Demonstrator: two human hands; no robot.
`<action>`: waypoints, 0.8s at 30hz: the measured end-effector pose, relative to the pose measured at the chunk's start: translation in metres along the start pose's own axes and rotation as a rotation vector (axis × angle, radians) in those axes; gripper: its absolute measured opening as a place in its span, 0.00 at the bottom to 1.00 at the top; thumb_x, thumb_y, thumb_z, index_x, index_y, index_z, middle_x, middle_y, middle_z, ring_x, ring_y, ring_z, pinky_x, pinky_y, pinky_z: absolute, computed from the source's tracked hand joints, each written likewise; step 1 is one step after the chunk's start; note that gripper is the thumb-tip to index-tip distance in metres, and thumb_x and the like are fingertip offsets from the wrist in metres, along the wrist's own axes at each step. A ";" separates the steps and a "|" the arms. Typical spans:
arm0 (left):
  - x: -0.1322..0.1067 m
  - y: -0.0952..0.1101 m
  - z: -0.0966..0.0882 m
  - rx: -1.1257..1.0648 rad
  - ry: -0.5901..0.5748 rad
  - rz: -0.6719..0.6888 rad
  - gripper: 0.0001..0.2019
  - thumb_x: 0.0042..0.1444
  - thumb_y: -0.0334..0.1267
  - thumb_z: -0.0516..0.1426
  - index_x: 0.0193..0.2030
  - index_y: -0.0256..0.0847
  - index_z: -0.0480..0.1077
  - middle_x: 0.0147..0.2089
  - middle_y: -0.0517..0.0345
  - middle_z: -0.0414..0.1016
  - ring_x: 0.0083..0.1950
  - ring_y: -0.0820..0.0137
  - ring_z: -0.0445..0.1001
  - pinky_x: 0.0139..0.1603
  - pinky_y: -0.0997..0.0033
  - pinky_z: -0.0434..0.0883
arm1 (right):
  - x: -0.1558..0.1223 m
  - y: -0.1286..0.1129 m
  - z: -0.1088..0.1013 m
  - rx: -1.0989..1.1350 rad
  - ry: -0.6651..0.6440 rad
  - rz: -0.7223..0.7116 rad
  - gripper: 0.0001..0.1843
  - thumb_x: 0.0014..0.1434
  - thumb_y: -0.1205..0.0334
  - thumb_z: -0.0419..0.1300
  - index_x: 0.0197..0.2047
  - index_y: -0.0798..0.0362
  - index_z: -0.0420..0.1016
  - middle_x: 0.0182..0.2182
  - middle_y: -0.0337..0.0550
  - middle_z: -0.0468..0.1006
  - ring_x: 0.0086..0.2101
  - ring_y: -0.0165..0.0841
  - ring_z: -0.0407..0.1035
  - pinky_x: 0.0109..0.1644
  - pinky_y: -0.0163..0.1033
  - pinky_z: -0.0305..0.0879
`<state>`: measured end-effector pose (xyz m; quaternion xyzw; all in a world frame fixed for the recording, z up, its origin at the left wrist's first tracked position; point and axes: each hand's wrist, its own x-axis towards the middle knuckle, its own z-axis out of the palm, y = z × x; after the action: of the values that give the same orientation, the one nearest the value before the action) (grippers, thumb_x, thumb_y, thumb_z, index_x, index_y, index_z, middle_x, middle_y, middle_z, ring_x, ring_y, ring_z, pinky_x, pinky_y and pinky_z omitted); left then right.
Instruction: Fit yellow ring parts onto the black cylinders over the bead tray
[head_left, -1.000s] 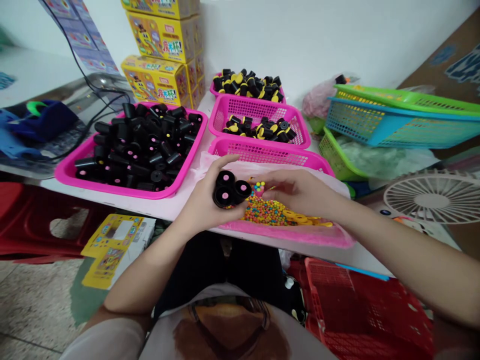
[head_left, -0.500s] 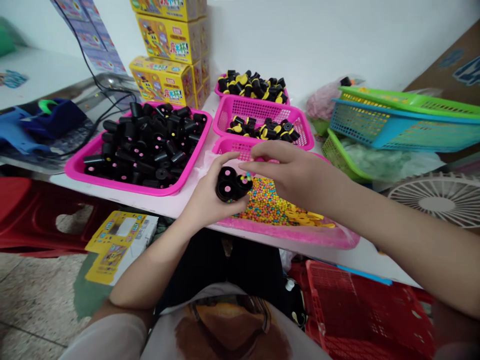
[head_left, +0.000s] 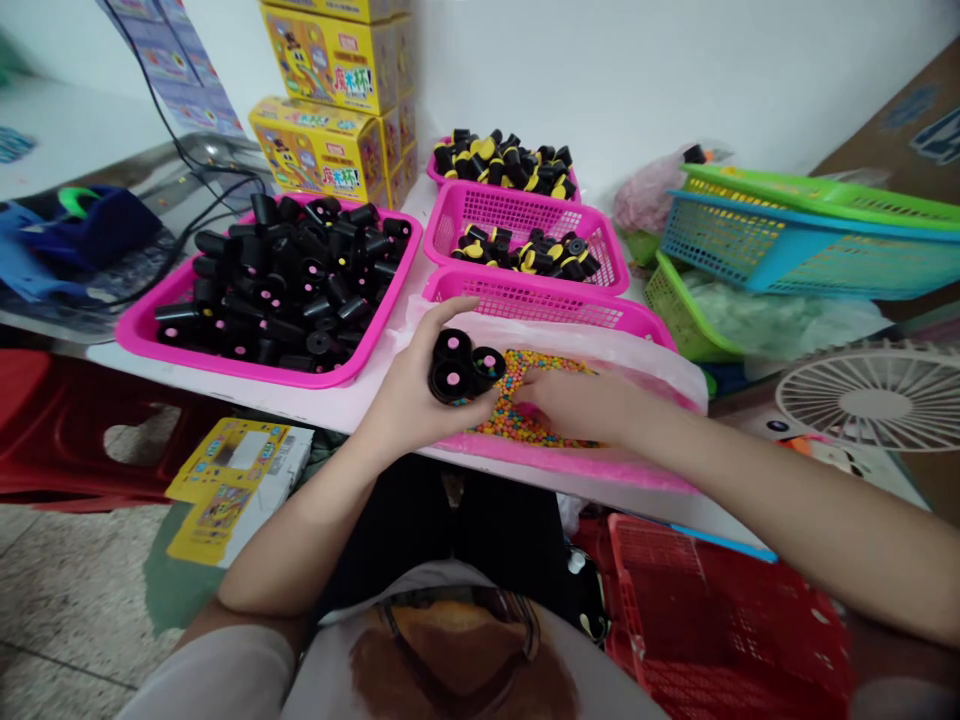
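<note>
My left hand (head_left: 412, 395) is closed round three short black tubes (head_left: 459, 366) with pink centres, held end-up over the near pink basket (head_left: 525, 300). My right hand (head_left: 577, 405) lies low in that basket, fingers down among the small coloured beads (head_left: 517, 385). Its fingertips are buried in the beads, so I cannot see whether they pinch anything. The basket is lined with a pink plastic sheet.
A pink tray (head_left: 150, 325) of loose black tubes sits to the left. Two more pink baskets (head_left: 517, 215) behind hold black and yellow parts. Yellow boxes (head_left: 322, 150) stand at the back, blue and green baskets (head_left: 787, 240) and a fan (head_left: 870, 400) at right, a red crate (head_left: 720, 620) below.
My right hand was raised beside the tubes half a second ago; it has now dropped back into the beads. The left hand still holds the tubes in place.
</note>
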<state>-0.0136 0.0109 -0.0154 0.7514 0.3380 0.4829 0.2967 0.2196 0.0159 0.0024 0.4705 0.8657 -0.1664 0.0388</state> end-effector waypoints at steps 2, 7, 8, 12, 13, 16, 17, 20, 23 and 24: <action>0.000 0.000 0.000 -0.002 -0.012 -0.009 0.39 0.47 0.33 0.66 0.67 0.47 0.61 0.45 0.58 0.73 0.42 0.63 0.76 0.44 0.60 0.76 | 0.008 -0.004 0.011 -0.004 -0.059 -0.007 0.16 0.57 0.78 0.62 0.41 0.48 0.84 0.36 0.46 0.85 0.35 0.41 0.80 0.42 0.41 0.70; 0.000 -0.001 -0.001 0.018 -0.013 -0.004 0.39 0.47 0.34 0.67 0.67 0.48 0.60 0.49 0.55 0.73 0.46 0.61 0.77 0.47 0.58 0.77 | 0.024 -0.014 0.014 0.023 -0.145 -0.069 0.19 0.55 0.79 0.60 0.46 0.52 0.84 0.40 0.48 0.87 0.38 0.40 0.81 0.42 0.39 0.70; 0.000 -0.001 -0.001 0.025 -0.010 0.003 0.39 0.47 0.34 0.66 0.67 0.47 0.60 0.50 0.55 0.74 0.47 0.60 0.77 0.48 0.57 0.77 | 0.026 -0.014 0.013 0.039 -0.140 -0.082 0.18 0.55 0.79 0.60 0.44 0.53 0.84 0.39 0.48 0.87 0.38 0.40 0.80 0.42 0.38 0.70; 0.000 -0.001 -0.001 0.032 -0.017 0.027 0.38 0.49 0.35 0.67 0.68 0.43 0.60 0.58 0.50 0.74 0.51 0.60 0.78 0.55 0.56 0.76 | 0.026 -0.010 0.011 0.170 -0.094 -0.090 0.17 0.53 0.80 0.60 0.38 0.53 0.84 0.36 0.43 0.87 0.37 0.36 0.80 0.41 0.36 0.69; 0.000 -0.002 -0.002 0.033 -0.019 0.030 0.38 0.50 0.36 0.67 0.68 0.43 0.60 0.59 0.49 0.74 0.53 0.59 0.78 0.57 0.56 0.76 | 0.026 -0.009 0.011 0.215 -0.092 -0.076 0.16 0.53 0.80 0.59 0.37 0.53 0.84 0.35 0.41 0.87 0.36 0.35 0.80 0.41 0.35 0.69; 0.000 -0.003 -0.002 0.044 -0.023 0.037 0.38 0.51 0.37 0.67 0.68 0.44 0.60 0.62 0.49 0.73 0.57 0.57 0.78 0.60 0.54 0.75 | 0.021 -0.007 0.008 0.363 -0.100 -0.022 0.14 0.53 0.79 0.61 0.35 0.52 0.83 0.33 0.37 0.86 0.35 0.33 0.80 0.41 0.35 0.70; 0.000 -0.003 -0.002 0.046 -0.023 0.037 0.38 0.51 0.37 0.67 0.68 0.44 0.60 0.62 0.49 0.73 0.57 0.57 0.78 0.60 0.54 0.75 | 0.019 -0.007 0.006 0.413 -0.100 -0.012 0.12 0.55 0.77 0.63 0.35 0.52 0.83 0.33 0.37 0.87 0.35 0.33 0.80 0.41 0.35 0.71; -0.001 -0.002 -0.002 0.039 -0.018 0.024 0.38 0.51 0.38 0.68 0.67 0.45 0.60 0.59 0.50 0.75 0.53 0.58 0.79 0.56 0.56 0.77 | 0.009 -0.005 -0.002 0.521 -0.077 -0.003 0.08 0.59 0.68 0.66 0.42 0.51 0.85 0.38 0.39 0.88 0.38 0.34 0.81 0.44 0.37 0.74; -0.001 0.000 -0.001 0.029 -0.023 0.009 0.36 0.50 0.36 0.67 0.65 0.45 0.62 0.51 0.55 0.77 0.45 0.63 0.79 0.47 0.61 0.77 | -0.003 -0.001 -0.013 0.603 0.003 -0.018 0.12 0.60 0.61 0.67 0.48 0.49 0.85 0.43 0.41 0.88 0.42 0.36 0.81 0.49 0.41 0.75; -0.001 0.001 -0.001 0.025 -0.029 0.004 0.35 0.49 0.35 0.67 0.64 0.45 0.62 0.47 0.56 0.77 0.42 0.64 0.78 0.44 0.62 0.77 | -0.007 0.001 -0.017 0.630 0.043 -0.025 0.14 0.60 0.60 0.66 0.49 0.49 0.84 0.43 0.41 0.88 0.43 0.36 0.81 0.50 0.42 0.75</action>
<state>-0.0149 0.0098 -0.0146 0.7626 0.3384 0.4681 0.2912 0.2256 0.0158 0.0200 0.4520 0.7781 -0.4167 -0.1291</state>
